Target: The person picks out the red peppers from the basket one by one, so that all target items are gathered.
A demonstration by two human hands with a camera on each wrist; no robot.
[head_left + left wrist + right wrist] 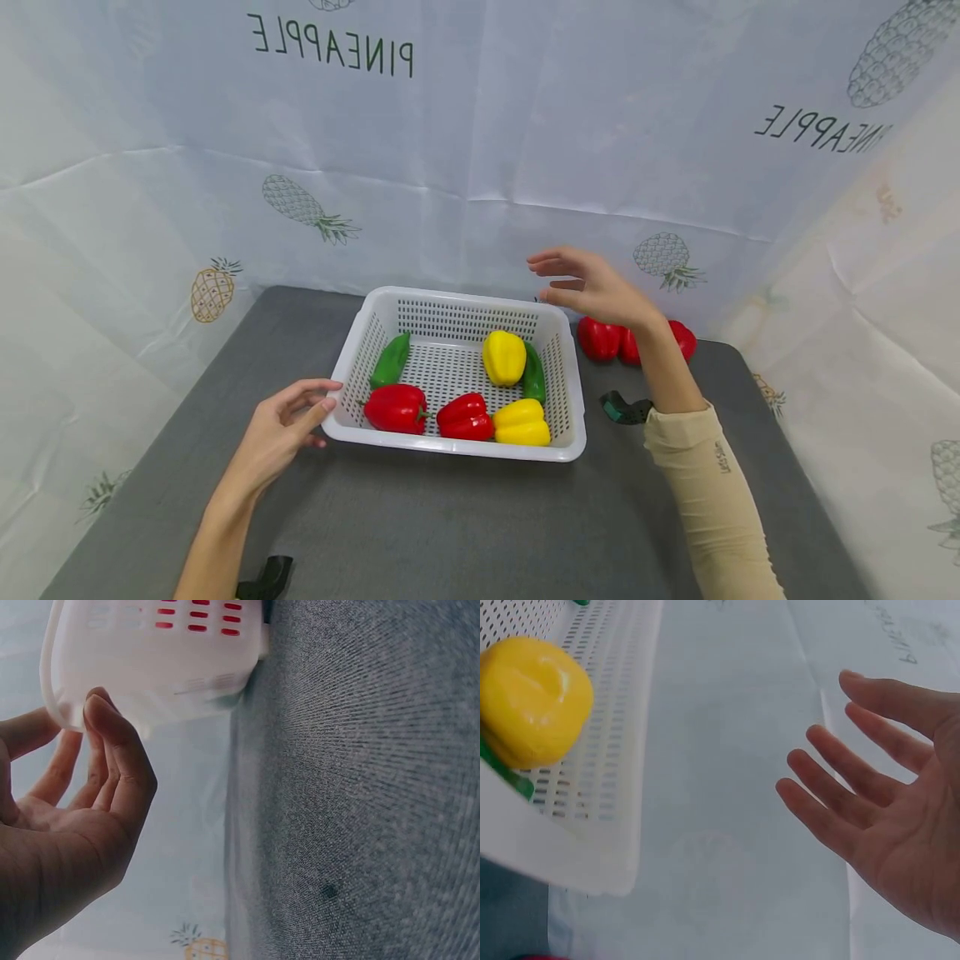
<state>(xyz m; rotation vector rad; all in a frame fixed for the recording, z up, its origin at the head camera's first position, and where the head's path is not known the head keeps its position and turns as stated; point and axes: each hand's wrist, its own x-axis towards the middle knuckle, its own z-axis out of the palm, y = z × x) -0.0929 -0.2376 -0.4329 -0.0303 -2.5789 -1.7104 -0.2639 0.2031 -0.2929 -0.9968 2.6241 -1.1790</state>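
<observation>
A white perforated plastic basket [457, 452] sits on the dark grey table. Inside it are two red bell peppers [394, 409], two yellow bell peppers [504, 358] and two long green peppers [391, 360]. At the basket's left side, my left hand [281, 429] has thumb and index finger at the rim, pinching it; the left wrist view shows the thumb on the near side of the basket wall. My right hand [588, 287] is raised over the back right corner, holding nothing, its fingers spread and slightly bent in the right wrist view.
Several red bell peppers [598, 339] lie on the table right of the basket, partly hidden by my right forearm. A white pineapple-print sheet [465, 125] hangs behind and along both sides. Black camera mounts [624, 408] show by both wrists. Grey tabletop [450, 525] extends in front of the basket.
</observation>
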